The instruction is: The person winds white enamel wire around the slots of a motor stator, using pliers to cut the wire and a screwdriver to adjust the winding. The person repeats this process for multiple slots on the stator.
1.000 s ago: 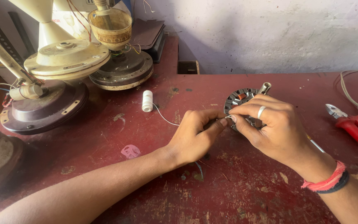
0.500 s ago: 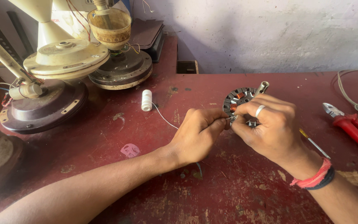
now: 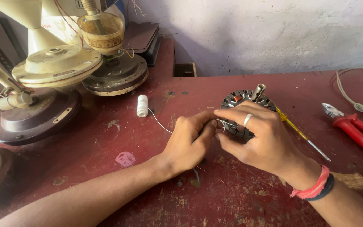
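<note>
On the bench, centre: red worn table (image 3: 215, 197), both hands meet just left of a round motor stator (image 3: 237, 99)
Stator: dark laminated ring, copper coil showing at top, metal shaft (image 3: 258, 91) standing upright – lies flat on the table, partly hidden by the right hand
Thread: thin white thread (image 3: 159, 122) runs from a small white spool (image 3: 142, 105) to the fingers; fine strands bunched between both hands
Left hand (image 3: 190, 143): fingers curled, thumb and forefinger pinching the thread, forearm stretched across the table
Right hand (image 3: 257, 138): ring on one finger, red and black bands at wrist, fingertips pinching the thread ends, palm over the stator's near edge
Screwdriver (image 3: 301, 134): yellow handle, lies just right of the stator, partly under the right hand
Pliers (image 3: 356, 128): red-handled, far right, well apart from the hands
Fan parts (image 3: 55, 67): cream and dark motor housings stacked at left – amber cup (image 3: 103, 31) on top, contents not clear
Cable (image 3: 349, 94): grey, looped at far right edge
</note>
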